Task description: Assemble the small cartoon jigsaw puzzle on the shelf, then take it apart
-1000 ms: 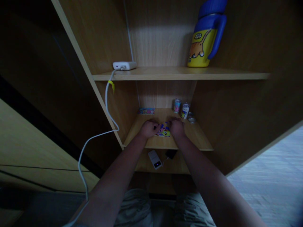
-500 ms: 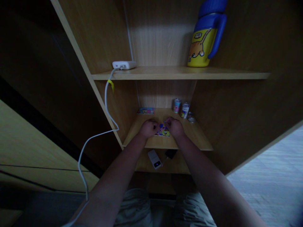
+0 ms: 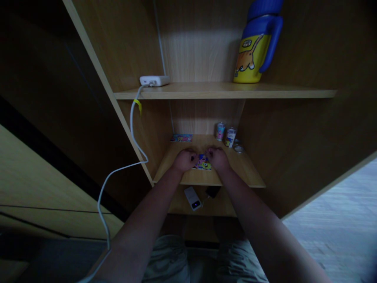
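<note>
Both my hands rest on the middle wooden shelf (image 3: 247, 173) of an open cabinet. My left hand (image 3: 185, 160) is curled shut at the left edge of a small colourful cartoon card (image 3: 204, 163) lying flat on the shelf. My right hand (image 3: 218, 158) is curled shut at the card's right edge, fingertips pinching near its top. The card's middle shows between the two hands. Whether either hand lifts the card off the shelf I cannot tell.
A second colourful card (image 3: 182, 138) lies at the shelf's back left, two small printed cans (image 3: 225, 135) and round lids (image 3: 238, 148) at the back right. A yellow and blue jug (image 3: 257, 47) and a white charger (image 3: 154, 81) with a hanging cable (image 3: 123, 169) sit above. A power bank (image 3: 192, 198) lies below.
My right hand has shifted slightly left and closed in over the card's top right edge. My left hand has stayed put.
</note>
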The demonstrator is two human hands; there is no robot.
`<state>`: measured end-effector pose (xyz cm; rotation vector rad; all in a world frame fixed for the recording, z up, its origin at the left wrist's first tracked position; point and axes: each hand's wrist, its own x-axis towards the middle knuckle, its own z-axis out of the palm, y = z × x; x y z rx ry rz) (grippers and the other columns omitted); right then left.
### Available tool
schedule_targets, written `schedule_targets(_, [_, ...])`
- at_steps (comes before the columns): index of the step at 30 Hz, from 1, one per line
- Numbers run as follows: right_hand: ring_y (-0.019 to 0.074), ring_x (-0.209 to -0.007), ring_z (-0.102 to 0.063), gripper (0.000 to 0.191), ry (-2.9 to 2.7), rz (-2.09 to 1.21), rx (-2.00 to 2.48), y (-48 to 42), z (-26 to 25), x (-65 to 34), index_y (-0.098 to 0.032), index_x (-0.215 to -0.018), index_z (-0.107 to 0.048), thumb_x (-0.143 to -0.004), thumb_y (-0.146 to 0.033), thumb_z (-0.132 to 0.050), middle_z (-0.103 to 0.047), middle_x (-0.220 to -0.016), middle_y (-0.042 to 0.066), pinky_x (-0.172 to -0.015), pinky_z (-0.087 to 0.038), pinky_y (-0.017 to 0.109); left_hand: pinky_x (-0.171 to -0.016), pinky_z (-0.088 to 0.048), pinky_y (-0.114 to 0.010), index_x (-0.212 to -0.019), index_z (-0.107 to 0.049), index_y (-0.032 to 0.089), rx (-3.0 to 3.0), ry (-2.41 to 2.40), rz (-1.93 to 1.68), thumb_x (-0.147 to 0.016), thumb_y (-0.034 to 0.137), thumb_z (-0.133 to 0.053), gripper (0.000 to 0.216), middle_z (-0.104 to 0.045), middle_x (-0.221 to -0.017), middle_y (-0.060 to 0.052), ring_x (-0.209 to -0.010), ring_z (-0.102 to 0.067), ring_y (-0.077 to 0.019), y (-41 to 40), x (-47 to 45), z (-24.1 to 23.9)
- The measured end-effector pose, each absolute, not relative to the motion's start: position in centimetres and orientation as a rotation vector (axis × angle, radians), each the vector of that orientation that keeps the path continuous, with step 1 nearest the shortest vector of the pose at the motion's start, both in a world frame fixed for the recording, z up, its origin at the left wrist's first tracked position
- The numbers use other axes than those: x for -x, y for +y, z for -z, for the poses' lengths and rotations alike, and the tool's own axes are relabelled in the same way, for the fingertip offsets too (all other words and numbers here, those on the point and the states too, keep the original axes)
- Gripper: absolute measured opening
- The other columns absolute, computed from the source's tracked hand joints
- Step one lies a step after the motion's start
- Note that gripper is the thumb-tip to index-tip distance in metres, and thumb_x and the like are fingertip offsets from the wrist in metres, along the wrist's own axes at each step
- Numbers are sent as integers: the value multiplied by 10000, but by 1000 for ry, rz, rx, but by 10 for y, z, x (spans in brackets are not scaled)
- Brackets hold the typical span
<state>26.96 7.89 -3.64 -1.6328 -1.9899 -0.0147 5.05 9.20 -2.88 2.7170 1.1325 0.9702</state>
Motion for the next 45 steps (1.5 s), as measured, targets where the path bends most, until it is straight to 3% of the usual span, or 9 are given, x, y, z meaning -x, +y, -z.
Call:
schedule_targets(7, [266,-1067,-715,452,-1964,142,1701,76,32,-269,-155,-1011,-845,-1125,-329,-444,-824,-1064,148,-1048,-474,343,-718,-508,-327,-657,-683,206,-2713,1141,-965,-976,250,-646,324,-709,-735,-54,-721,-652,-199,91,-50,28])
schedule_targets(13, [324,-1050,-726,522,-1929,140,1896,74,32,-264,-97,-1017,-861,-1124,-365,-426,-818,-1023,229,-960,-516,396,-731,-521,-322,-686,-685,188,-2714,1173,-954,-999,271,-650,326,-700,-729,-45,-712,-640,-182,92,-50,30])
schedule_targets(21, [254,-1126,-663,291,-2096,61,1558,72,33,-266,-208,-1092,-871,-1012,-248,-594,-804,-1153,101,-1087,-455,348,-752,-528,-326,-708,-670,182,-2716,1204,-945,-1013,280,-667,320,-683,-729,-30,-717,-635,-176,92,-50,30])
schedule_targets(29, [291,-1185,-645,335,-1912,47,1793,70,34,-269,-230,-1183,-847,-982,-148,-591,-772,-1246,129,-1007,-490,386,-711,-505,-326,-631,-665,216,-2710,1201,-966,-1000,280,-632,376,-703,-714,-55,-710,-658,-207,91,-50,28])
schedule_targets(35, [313,-1065,-726,283,-1693,42,2042,60,23,-267,-144,-1243,-737,-1029,-160,-553,-794,-1061,188,-915,-524,386,-713,-504,-317,-640,-674,212,-2712,1184,-951,-993,264,-635,359,-711,-731,-53,-708,-661,-199,90,-50,27])
schedule_targets(39, [317,-1132,-717,283,-1659,8,2076,58,19,-266,-162,-1259,-706,-1024,-137,-550,-795,-1075,176,-951,-520,398,-703,-506,-310,-645,-680,208,-2725,1195,-927,-994,252,-633,355,-707,-719,-44,-692,-658,-190,90,-50,27])
schedule_targets(45, [317,-1163,-686,337,-1655,2,1994,61,21,-268,-167,-1265,-738,-1006,-117,-529,-787,-1136,170,-968,-503,395,-845,-551,-336,-698,-702,211,-2754,1224,-918,-998,244,-637,309,-736,-789,-59,-811,-697,-216,89,-50,24])
